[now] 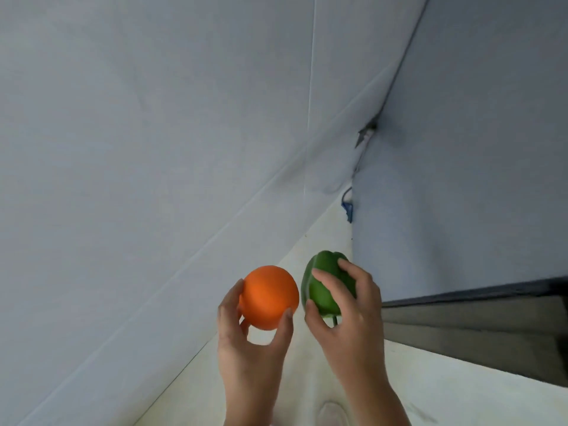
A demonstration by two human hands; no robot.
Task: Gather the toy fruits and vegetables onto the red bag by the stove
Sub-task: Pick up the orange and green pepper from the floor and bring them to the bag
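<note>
Nearest the camera, two bare forearms rise from the bottom edge over a pale, off-white bench; the left hand is cupped around a smooth round orange toy fruit, thumb on its left side and fingertips on its lower right, with a gap showing between palm and fruit; the fruit is held up off the bench; just beside it on the right, close to it though whether they touch cannot be told, the right hand grips a glossy green toy bell pepper, fingers spread over its top and right side and the thumb pressed on its lower left, a short green stem poking out below between thumb and fingers; whether the pepper is lifted or resting cannot be told; to the right, a dark, flat-edged slab lies along the bench, its nature unclear; no container shows, and the red bag is out of sight; farther off, pale blue-grey wall panels fill the left and top, meeting another panel at a corner where a small blue clip sits.
</note>
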